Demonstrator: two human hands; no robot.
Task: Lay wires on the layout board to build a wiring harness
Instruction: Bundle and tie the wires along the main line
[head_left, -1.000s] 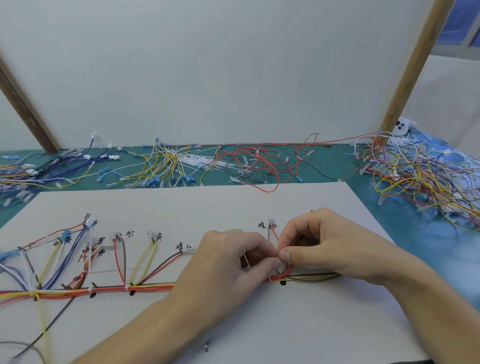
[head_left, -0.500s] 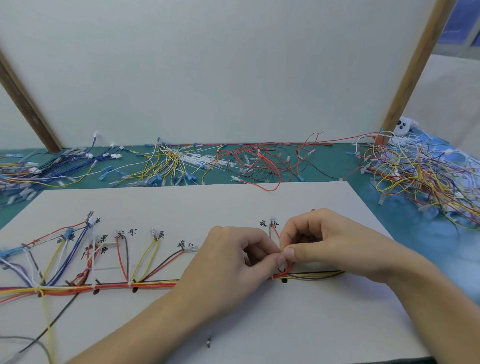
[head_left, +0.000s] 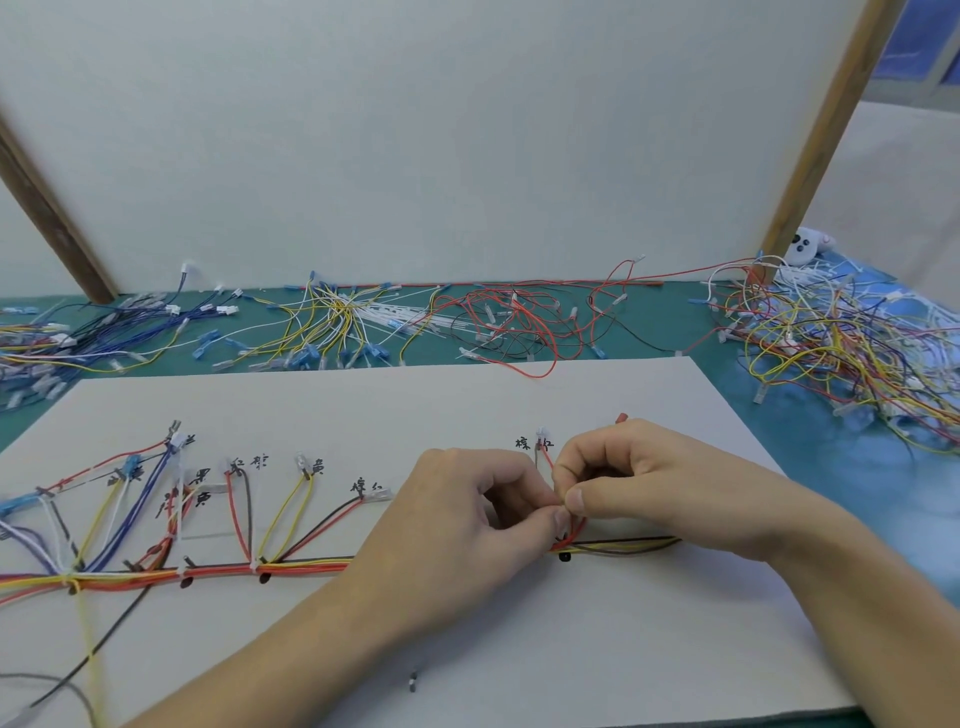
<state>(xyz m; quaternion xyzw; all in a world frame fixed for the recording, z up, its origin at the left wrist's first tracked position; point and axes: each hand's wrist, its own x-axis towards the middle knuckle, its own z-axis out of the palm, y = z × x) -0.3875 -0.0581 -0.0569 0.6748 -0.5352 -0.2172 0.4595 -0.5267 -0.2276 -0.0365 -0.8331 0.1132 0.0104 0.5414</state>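
Left hand (head_left: 462, 512) and right hand (head_left: 639, 483): fingers curled, thumbs touching, both pinching the red wire (head_left: 571, 535) above the bundle (head_left: 291, 569) on the board (head_left: 467, 410). Grip and position unchanged since earlier. Loose wires (head_left: 509, 325) along the green surface (head_left: 670, 322) behind.

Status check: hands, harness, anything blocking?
Left hand and right hand both pinch at the wire bundle where the red wire branches off. Bundle lies along the layout board. No obstruction visible.

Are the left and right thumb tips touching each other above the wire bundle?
Touching. The head view shows the left hand thumb tip pressed against the right hand thumb tip, just above the wire bundle.
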